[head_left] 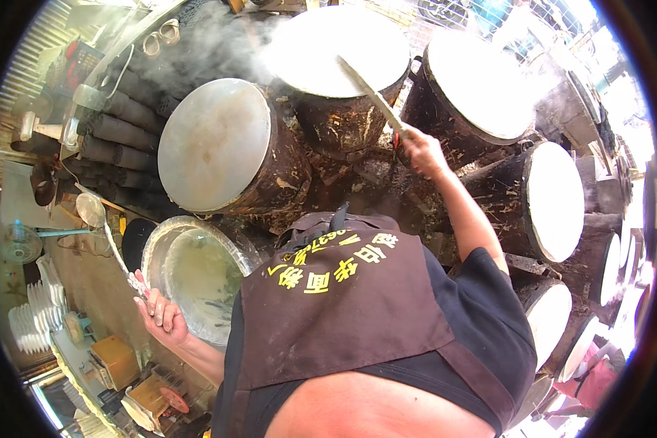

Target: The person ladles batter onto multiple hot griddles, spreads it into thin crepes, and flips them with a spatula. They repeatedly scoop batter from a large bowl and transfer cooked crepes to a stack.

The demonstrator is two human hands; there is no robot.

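My left hand (164, 317) is closed round the handle of a metal ladle (91, 210), whose round bowl points up and away to the far left. Just right of that hand stands a wide metal tub (150, 257) holding cloudy, whitish liquid. Stretched far forward, my right hand (423, 155) grips a long, narrow, flat blade (372, 95) with a bit of red near the grip. The blade's tip lies over the bright white round top (321, 47) of a dark, stained drum (336, 120); whether it touches cannot be made out.
A drum with a greyish round top (215, 146) stands to the left, and several white-topped drums (556, 201) line the right. Steam (212, 51) drifts at the back. Stacked dark cylinders (124, 131) lie far left, above a blue fan (20, 242) and a wooden box (114, 359).
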